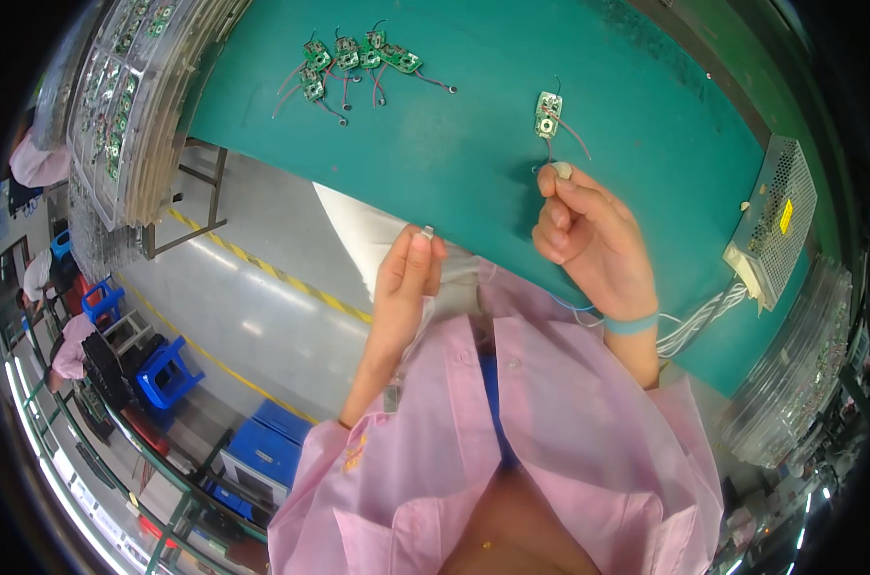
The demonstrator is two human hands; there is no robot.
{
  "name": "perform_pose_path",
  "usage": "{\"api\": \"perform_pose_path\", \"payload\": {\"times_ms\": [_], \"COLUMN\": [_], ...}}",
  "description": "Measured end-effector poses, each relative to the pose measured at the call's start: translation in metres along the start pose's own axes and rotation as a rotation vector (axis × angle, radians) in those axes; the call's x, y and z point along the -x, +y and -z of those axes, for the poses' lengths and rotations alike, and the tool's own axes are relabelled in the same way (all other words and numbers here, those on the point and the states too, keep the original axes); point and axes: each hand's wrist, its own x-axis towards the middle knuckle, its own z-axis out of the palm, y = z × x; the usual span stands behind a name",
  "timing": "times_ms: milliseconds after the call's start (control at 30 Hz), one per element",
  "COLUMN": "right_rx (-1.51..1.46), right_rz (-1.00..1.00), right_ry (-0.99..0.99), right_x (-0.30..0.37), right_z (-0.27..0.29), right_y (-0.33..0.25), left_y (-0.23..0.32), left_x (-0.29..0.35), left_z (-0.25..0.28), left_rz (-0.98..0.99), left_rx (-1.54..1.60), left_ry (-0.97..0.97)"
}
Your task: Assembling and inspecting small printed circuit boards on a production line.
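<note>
My left hand [408, 273] is closed in a pinch just off the near edge of the green table mat [435, 163]. Between its thumb and finger shows a small silvery piece [428, 231], too small to name. Over the mat on the right, my right hand [603, 235] pinches a small pale, rounded piece [561, 170] whose kind I cannot make out. Just beyond those fingertips lies a green circuit board [547, 117] with red and dark wires. Farther left, several similar wired circuit boards [349, 57] lie in a loose group.
Stacked clear trays of boards [119, 115] rise at the left; more clear trays [794, 364] stand at lower right. A perforated metal box [775, 216] with white cables [703, 321] sits on the mat's right. Blue stools [167, 372] and other people are beyond, left.
</note>
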Motion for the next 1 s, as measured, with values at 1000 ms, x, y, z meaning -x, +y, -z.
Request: {"api": "perform_pose_path", "payload": {"times_ms": [1000], "right_rx": [0.085], "right_rz": [0.051], "right_ry": [-0.031], "right_x": [0.005], "right_z": [0.003], "right_y": [0.001], "left_y": [-0.007], "left_x": [0.006], "left_z": [0.019], "left_rz": [-0.059], "left_rx": [0.152], "left_ry": [-0.021]}}
